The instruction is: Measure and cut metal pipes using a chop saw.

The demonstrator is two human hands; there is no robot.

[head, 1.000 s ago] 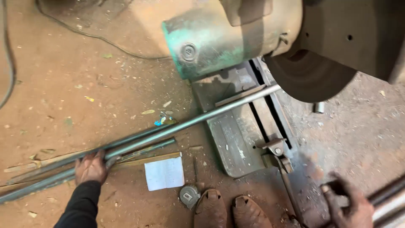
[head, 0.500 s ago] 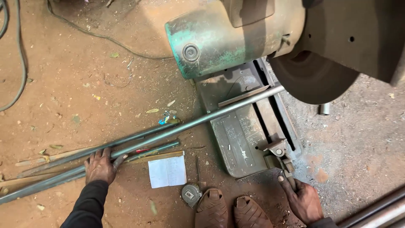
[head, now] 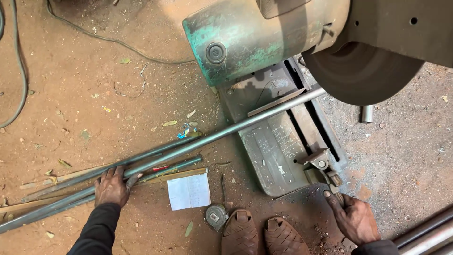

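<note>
While the person's two brown sandalled feet [head: 266, 233] stand at the bottom edge of the view, the left hand [head: 112, 187] rests nearby on the red dirt floor [head: 94, 94], its fingers curled down over a long grey steel rod [head: 198, 141] where it lies among a few other thin rods [head: 155, 166]. Whether the fingers close right round the rod cannot be told. The rod's long axis runs diagonally, from the lower left edge, where its end is cut off, up to the right across the grey steel base plate [head: 278, 151] of a cut-off saw; its far end points under the large dark abrasive disc [head: 363, 75] and is hidden there.

The right hand [head: 354, 217] is closed round the screw handle [head: 334, 186] of the saw's vise [head: 318, 163], which the palm mostly covers.

Between the hands lie a white sheet of paper [head: 188, 191] and a small round tape measure [head: 215, 216], just beside the left foot. More grey bars [head: 424, 233] are cropped by the lower right corner.

Farther off, the worn green motor housing [head: 245, 40] sits above the plate, a short pipe offcut [head: 367, 113] lies right of the disc, and a dark cable [head: 113, 40] trails over the dirt at the top left.
</note>
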